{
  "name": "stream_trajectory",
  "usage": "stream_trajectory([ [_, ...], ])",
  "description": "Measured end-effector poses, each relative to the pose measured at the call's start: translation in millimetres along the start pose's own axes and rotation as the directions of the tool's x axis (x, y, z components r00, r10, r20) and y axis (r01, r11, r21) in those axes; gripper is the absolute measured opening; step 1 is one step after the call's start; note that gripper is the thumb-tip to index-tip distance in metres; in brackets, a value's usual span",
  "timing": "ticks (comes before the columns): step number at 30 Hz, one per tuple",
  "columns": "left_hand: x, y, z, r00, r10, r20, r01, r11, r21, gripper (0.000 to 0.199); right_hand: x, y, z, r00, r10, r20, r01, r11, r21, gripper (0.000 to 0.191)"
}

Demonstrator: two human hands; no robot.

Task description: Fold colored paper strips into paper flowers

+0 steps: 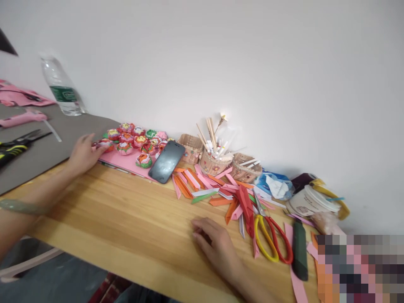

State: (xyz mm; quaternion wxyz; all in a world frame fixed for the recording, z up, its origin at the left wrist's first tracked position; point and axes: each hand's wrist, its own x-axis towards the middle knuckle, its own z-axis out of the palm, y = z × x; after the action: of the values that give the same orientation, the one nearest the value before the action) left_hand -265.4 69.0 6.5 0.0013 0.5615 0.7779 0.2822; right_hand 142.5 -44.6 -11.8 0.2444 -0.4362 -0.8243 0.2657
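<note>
At the left end of a pink sheet (134,165), my left hand (83,155) has thumb and fingers closed around the edge of a red and pink folded-paper flower (106,145). Several similar paper flowers (125,148) in mixed colours stand in rows beside it. My right hand (216,242) rests on the wooden table (135,219), fingers loosely curled and apart, holding nothing. Folded paper strips (202,189) in orange, pink, white and red lie in a pile just beyond it. Scissors (273,240) with yellow and red handles lie to its right.
A phone (167,162) lies on the pink sheet's right end. Decorated baskets (216,164) with sticks stand by the wall. At right are a white tub (311,201) and a dark green cutter-like tool (299,250). A bottle (65,94), pink glue gun (23,118) and pliers (22,143) are left.
</note>
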Motion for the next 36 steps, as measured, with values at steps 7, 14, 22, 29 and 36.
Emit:
stream_trajectory([
  [7, -41, 55, 9.5, 0.862, 0.39, -0.324, -0.379, 0.92, 0.098, 0.043, 9, 23, -29, 0.965, 0.007, -0.261, -0.116, 0.907, -0.405, 0.038],
  [14, -81, 120, 42.3, 0.32, 0.926, 0.199, -0.944, 0.295, 0.144, 0.047, 21, 46, -59, 0.838, 0.452, -0.305, -0.545, 0.669, -0.505, 0.078],
  [22, -100, 160, 77.0, 0.29, 0.925, 0.245, -0.955, 0.265, 0.13, 0.046, 22, 34, -37, 0.923, 0.345, -0.169, -0.382, 0.777, -0.501, 0.063],
  [29, -108, 181, 104.1, 0.426, 0.839, 0.339, -0.893, 0.451, 0.008, 0.045, 22, 44, -29, 0.958, 0.206, -0.201, -0.284, 0.796, -0.534, 0.053],
  [36, -103, 199, 122.3, 0.458, 0.84, 0.291, -0.821, 0.525, -0.224, 0.039, 35, 77, -55, 0.982, 0.084, -0.168, -0.154, 0.87, -0.468, 0.045],
])
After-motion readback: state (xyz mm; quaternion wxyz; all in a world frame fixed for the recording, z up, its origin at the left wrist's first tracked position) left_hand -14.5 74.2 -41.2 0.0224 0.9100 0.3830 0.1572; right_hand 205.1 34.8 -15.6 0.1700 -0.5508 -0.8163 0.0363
